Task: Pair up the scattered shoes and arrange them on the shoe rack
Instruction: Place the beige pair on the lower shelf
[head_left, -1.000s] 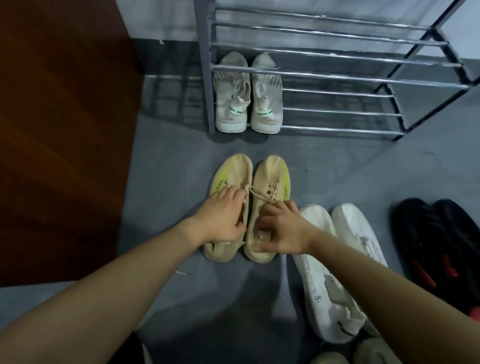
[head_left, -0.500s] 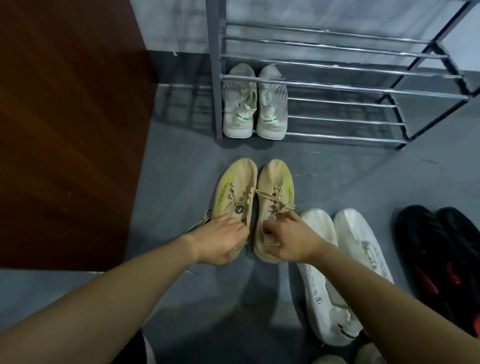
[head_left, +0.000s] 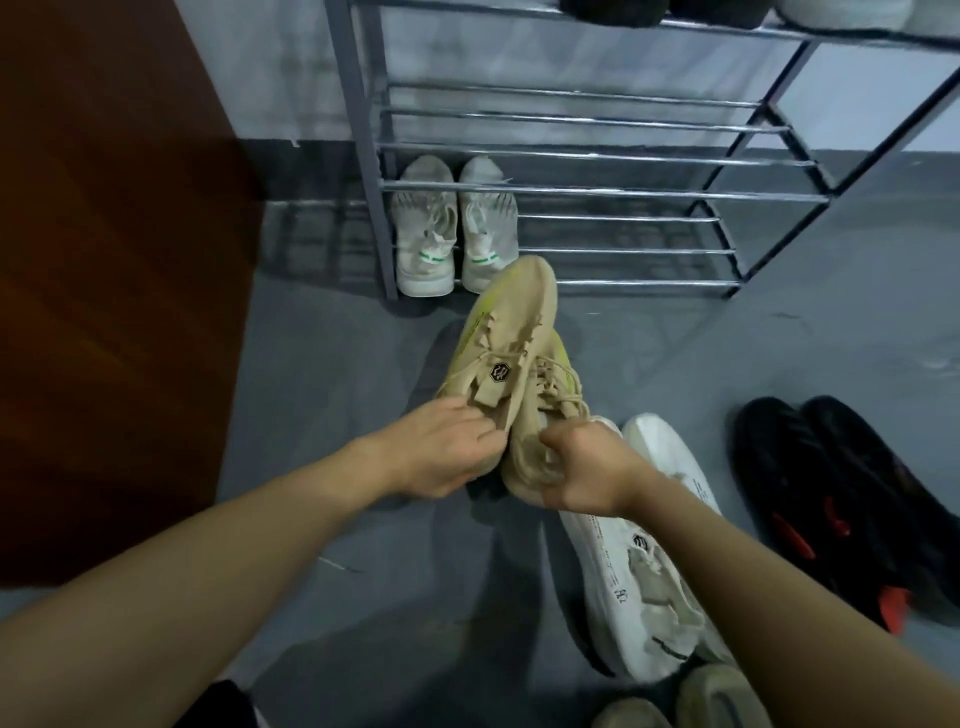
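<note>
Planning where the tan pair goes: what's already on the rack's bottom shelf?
One pair of white sneakers sits at the left end of the shoe rack; the rest shows bare bars. The tan shoe's toe covers part of one sneaker's heel.

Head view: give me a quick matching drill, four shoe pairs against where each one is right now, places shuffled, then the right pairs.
Things:
1. beige sneakers
2. white sneakers with green stripes
3. black shoes with red accents
4. white sneakers with black print

Places:
A. on the floor at the far right
B. on the bottom tier of the shoe rack
C. held up, one in the left hand, one in the right hand
D. on the floor under the right forearm

Pairs: 1-C, 2-B, 3-A, 4-D
</note>
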